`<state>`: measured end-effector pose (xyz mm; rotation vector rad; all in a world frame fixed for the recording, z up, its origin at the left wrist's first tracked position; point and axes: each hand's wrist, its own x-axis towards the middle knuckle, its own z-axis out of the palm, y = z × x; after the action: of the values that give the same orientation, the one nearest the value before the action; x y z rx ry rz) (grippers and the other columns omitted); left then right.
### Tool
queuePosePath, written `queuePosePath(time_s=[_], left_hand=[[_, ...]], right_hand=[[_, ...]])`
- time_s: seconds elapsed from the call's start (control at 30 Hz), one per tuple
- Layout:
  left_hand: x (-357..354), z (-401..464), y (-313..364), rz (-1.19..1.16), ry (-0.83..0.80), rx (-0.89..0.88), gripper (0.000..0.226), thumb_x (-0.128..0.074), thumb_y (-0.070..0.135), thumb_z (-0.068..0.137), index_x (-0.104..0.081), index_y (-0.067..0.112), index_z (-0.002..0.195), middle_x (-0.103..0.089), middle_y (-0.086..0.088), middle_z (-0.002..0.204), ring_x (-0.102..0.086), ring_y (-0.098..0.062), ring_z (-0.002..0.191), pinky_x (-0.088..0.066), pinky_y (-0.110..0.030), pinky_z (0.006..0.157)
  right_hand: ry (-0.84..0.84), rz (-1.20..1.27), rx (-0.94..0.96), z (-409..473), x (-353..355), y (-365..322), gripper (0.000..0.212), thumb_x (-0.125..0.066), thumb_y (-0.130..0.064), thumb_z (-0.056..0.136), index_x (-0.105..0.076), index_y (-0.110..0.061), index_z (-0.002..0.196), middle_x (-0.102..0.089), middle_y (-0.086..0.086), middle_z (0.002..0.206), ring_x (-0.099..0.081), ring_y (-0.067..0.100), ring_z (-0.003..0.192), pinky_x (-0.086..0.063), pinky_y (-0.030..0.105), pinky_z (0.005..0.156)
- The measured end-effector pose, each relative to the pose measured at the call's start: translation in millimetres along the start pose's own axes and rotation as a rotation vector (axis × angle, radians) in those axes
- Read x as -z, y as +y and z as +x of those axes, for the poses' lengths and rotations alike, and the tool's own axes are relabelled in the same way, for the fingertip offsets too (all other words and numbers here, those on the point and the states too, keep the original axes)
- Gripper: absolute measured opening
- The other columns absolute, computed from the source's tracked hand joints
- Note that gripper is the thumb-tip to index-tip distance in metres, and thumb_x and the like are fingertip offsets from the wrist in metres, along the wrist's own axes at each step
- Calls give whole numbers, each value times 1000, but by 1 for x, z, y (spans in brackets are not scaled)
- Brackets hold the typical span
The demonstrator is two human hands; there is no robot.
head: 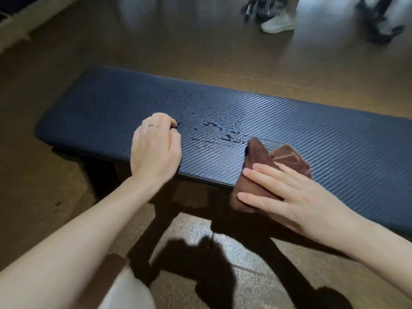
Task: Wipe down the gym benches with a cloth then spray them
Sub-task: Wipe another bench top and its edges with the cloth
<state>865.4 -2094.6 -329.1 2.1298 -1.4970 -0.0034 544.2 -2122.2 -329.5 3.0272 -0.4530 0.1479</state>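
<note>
Dark blue bench (89,112) runs L to R across the floor. Left hand (156,146) (ring (153,125) on one finger) rests on the pad's near edge, fingers curled under, holding nothing. Water droplets (214,121) sit mid-pad, just R of it. Brown cloth (287,155) lies over the near edge w/ right hand (296,195) pressing it, fingers straight. White shoe (278,23) far R.

The bench (323,139) has a long dark-blue pad with a ribbed weave, set on dark legs. The middle of its surface carries droplets (214,115) and wet streaks. A crumpled brown cloth (257,153) lies at the near edge, just right of the streaks, partly hanging over.
</note>
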Motion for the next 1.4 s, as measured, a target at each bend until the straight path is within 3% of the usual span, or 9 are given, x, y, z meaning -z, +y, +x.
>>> queuePosePath(time_s=[0.2, 0.4, 0.53, 0.7, 0.83, 0.97, 1.2, 1.4], left_hand=[[0, -1, 0, -19, 33, 11, 28, -36, 25, 99, -62, 17, 108, -62, -1, 114, -53, -22, 108, -38, -40, 95], [-2, -3, 2, -38, 58, 25, 40, -27, 29, 96, -63, 19, 110, -63, 1, 117, -54, -21, 110, -41, -41, 92], [-1, -5, -2, -42, 63, 3, 37, -29, 28, 97, -62, 18, 111, -63, 0, 119, -54, -23, 111, -40, -42, 93], [-4, -7, 4, -10, 76, -7, 33, -32, 28, 97, -60, 16, 109, -63, -1, 116, -53, -23, 109, -39, -41, 95], [-7, -5, 7, 28, 79, 19, 27, -37, 29, 95, -59, 17, 105, -62, -1, 113, -54, -24, 106, -40, -41, 94], [-5, -6, 8, 9, 94, 52, 27, -37, 27, 94, -59, 18, 108, -62, 1, 116, -54, -24, 110, -40, -42, 94], [-3, -10, 12, -9, 97, 162, 47, -44, 31, 97, -41, 24, 143, -42, 0, 149, -60, -34, 104, -44, -46, 82], [-2, -10, 6, 43, 81, 151, 35, -43, 29, 98, -48, 23, 132, -46, -1, 140, -58, -35, 103, -44, -47, 84]], right_hand=[[-29, 113, -143, 61, 4, -10, 53, -35, -46, 109, -36, -31, 160, -30, 3, 168, -22, 20, 157, -21, 49, 127], [64, 201, -314, 139, -3, -16, 53, -37, -45, 106, -44, -28, 156, -36, 2, 165, -27, 21, 154, -18, 45, 127], [56, 215, -323, 100, 3, -15, 52, -36, -44, 107, -43, -28, 156, -35, 1, 166, -24, 18, 156, -18, 41, 128], [-41, 208, -404, 20, 16, -3, 53, -30, -48, 109, -35, -33, 160, -27, -5, 169, -14, 15, 159, -20, 47, 128], [-18, 200, -360, 77, 7, 1, 54, -27, -45, 108, -39, -29, 158, -33, 0, 166, -21, 19, 157, -15, 47, 128], [40, 211, -302, 171, -11, 19, 58, -28, -45, 103, -49, -21, 152, -44, 6, 159, -33, 25, 151, -21, 44, 123], [84, 194, -230, 238, -26, 42, 55, -32, -42, 102, -56, -20, 146, -53, 7, 150, -43, 27, 144, -32, 45, 117], [141, 252, -277, 254, -24, 69, 48, -39, -42, 102, -61, -24, 141, -59, 3, 139, -51, 24, 132, -44, 45, 105]])
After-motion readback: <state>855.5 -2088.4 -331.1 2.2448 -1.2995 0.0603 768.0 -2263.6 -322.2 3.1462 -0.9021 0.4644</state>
